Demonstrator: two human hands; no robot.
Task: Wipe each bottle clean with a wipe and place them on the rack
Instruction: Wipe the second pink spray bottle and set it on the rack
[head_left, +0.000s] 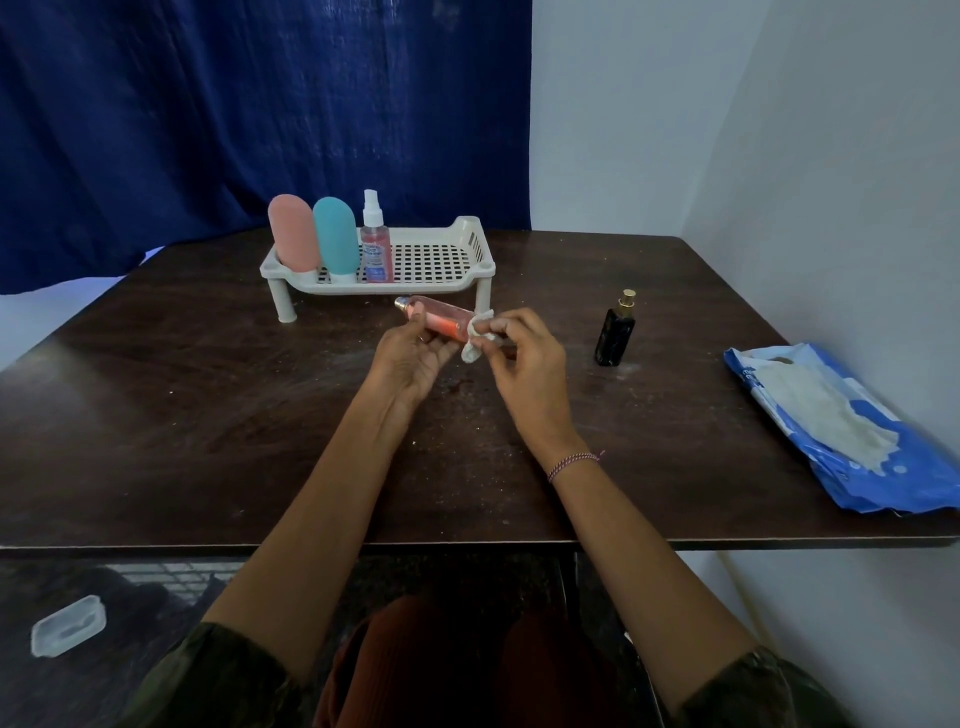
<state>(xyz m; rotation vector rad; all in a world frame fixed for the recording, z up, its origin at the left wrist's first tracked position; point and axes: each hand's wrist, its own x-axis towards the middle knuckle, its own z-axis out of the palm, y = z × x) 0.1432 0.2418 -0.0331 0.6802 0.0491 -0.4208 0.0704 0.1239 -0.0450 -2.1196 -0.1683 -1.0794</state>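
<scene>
The left hand (410, 356) grips a clear pink bottle (439, 318), held on its side above the table (208, 415), while the right hand (524, 366) pinches a crumpled white wipe (475, 340) against the bottle's bottom end. A blue pack of wipes (831, 423) lies at the table's right edge, and further in a black bottle (615, 335) stands upright. Behind the hands, the white rack (436, 260) carries a salmon tube (292, 234), a teal tube (336, 236) and a spray bottle (376, 247) at its left end.
</scene>
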